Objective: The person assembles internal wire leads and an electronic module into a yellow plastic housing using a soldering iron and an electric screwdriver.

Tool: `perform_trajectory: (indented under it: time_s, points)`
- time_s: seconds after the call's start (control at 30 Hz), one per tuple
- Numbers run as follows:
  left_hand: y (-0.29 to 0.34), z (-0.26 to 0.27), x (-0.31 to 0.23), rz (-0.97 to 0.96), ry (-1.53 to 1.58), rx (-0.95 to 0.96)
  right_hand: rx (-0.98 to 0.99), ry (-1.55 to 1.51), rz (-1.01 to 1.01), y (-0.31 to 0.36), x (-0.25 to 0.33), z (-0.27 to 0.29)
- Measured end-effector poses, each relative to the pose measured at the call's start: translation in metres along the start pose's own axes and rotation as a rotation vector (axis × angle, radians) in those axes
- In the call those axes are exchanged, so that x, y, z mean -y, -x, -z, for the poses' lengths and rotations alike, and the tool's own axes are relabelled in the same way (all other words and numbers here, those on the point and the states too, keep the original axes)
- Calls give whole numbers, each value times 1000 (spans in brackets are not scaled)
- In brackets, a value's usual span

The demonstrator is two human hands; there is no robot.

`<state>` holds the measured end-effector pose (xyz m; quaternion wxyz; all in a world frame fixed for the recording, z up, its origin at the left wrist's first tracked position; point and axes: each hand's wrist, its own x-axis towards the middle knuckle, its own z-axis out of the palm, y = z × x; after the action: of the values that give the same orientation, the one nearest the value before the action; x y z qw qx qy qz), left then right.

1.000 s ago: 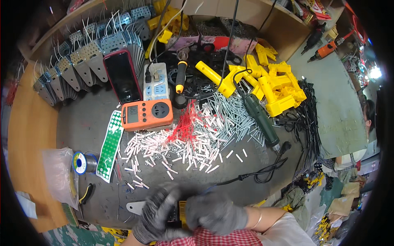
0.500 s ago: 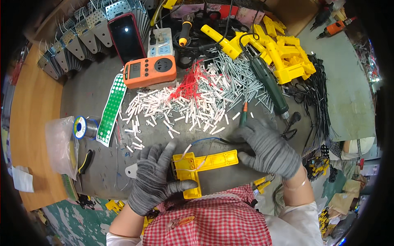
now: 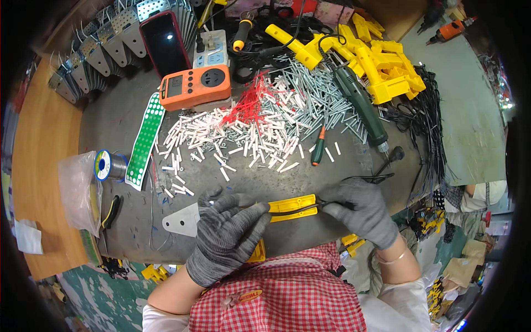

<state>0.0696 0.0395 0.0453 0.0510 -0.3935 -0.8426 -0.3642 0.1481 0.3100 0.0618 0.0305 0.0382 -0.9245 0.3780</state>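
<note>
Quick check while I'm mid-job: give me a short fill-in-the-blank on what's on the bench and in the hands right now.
1. Both gloved hands, left hand and right hand, grip a ____ plastic bar.
2. The orange meter lies in front of a dark ____ with a red case.
3. The solder spool lies to the ____ of the green perforated strip.
4. The small screwdriver has an ____ tip end and a green handle.

Missing words: yellow; phone; left; orange

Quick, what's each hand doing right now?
Left hand: closed on the yellow plastic part.
Right hand: closed, pinching a black wire at the part's end.
</note>
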Motion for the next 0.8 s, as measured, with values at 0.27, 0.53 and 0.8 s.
perform_trajectory:
  time_s: [0.27, 0.53, 0.8]
  points:
    - [4, -8, 4, 27, 17, 2, 103, 98, 24, -5, -10, -7]
    - [-1, -17, -7, 9, -244, 32, 38, 455, -57, -16, 12, -13]
    - [4, -20, 0, 19, -182, 16, 256, 235, -105, -9, -9, -9]
